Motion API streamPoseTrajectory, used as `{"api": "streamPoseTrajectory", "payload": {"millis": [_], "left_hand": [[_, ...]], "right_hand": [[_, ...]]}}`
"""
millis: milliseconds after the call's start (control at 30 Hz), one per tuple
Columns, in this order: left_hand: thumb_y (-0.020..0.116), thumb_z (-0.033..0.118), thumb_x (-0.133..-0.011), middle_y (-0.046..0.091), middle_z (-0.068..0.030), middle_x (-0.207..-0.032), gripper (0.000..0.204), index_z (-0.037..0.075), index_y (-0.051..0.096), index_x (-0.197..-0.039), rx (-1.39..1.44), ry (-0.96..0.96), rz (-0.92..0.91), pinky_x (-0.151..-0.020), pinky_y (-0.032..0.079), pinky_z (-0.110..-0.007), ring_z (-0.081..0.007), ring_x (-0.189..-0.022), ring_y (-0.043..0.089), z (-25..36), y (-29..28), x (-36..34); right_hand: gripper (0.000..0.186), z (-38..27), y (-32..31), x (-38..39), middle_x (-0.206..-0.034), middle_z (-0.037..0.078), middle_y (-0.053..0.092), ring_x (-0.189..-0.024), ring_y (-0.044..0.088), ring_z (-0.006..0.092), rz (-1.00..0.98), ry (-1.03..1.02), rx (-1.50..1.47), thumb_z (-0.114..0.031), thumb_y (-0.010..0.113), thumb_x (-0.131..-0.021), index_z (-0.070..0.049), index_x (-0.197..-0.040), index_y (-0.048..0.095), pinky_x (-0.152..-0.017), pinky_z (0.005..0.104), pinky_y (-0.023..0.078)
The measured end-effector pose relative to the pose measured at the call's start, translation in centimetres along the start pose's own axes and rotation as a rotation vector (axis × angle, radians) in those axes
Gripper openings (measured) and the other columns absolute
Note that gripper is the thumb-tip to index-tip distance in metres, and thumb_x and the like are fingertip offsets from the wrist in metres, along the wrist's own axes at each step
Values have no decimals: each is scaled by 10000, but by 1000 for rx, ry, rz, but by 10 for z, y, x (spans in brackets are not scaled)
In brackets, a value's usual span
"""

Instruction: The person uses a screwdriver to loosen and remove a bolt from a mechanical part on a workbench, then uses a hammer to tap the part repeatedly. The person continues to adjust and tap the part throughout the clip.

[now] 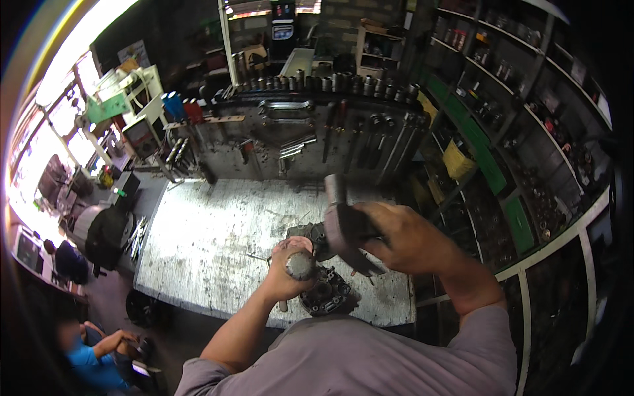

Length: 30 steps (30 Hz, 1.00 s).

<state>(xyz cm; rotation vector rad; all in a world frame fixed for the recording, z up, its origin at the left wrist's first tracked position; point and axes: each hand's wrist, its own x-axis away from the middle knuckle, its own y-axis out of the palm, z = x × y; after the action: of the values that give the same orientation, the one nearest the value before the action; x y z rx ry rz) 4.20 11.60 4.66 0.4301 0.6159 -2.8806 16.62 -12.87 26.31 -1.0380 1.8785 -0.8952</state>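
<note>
My left hand, at the middle of the metal worktable, grips an upright round metal bar with a flat top. A pinkish piece shows just behind it. My right hand holds a dark, heavy hammer raised to the right of the bar, apart from its top. A dark metal casting lies partly hidden behind my hands. A second casting, with holes and bosses, lies at the near edge, just right of my left wrist.
A tool board with wrenches and a row of sockets stands behind. Shelves of parts line the right. Machinery and loose wrenches are at left. A seated person in blue is at lower left.
</note>
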Motion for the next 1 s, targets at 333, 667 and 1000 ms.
{"api": "streamPoseTrajectory", "payload": {"millis": [333, 667, 1000], "left_hand": [[953, 139, -693, 741, -41, -1063, 578, 26, 700, -1200, 600, -79, -500, -904, 581, -347, -165, -981, 698, -30, -18, -7], [961, 243, -699, 743, -186, -1312, 774, 22, 662, -1377, 81, -124, -19, -1111, 537, -457, -307, -1267, 704, 28, -6, 29], [942, 147, -761, 822, -114, -1083, 475, 77, 780, -1202, 15, 58, 151, -962, 593, -404, -296, -1022, 788, 25, 24, 36]], "right_hand": [[332, -35, 5, 4, -1148, 104, 797, -1070, 764, 333, -112, 35, -349, -172, 746, -1010, -123, -1339, 744, -943, 437, 609], [360, -24, 41, -15, -1165, 201, 786, -1061, 763, 428, -632, -1, -111, -341, 597, -1144, -109, -1404, 687, -979, 491, 619], [329, -30, 31, -6, -1133, 191, 798, -1036, 776, 421, -534, 67, -101, -360, 636, -1117, -186, -1383, 721, -953, 509, 630]]}}
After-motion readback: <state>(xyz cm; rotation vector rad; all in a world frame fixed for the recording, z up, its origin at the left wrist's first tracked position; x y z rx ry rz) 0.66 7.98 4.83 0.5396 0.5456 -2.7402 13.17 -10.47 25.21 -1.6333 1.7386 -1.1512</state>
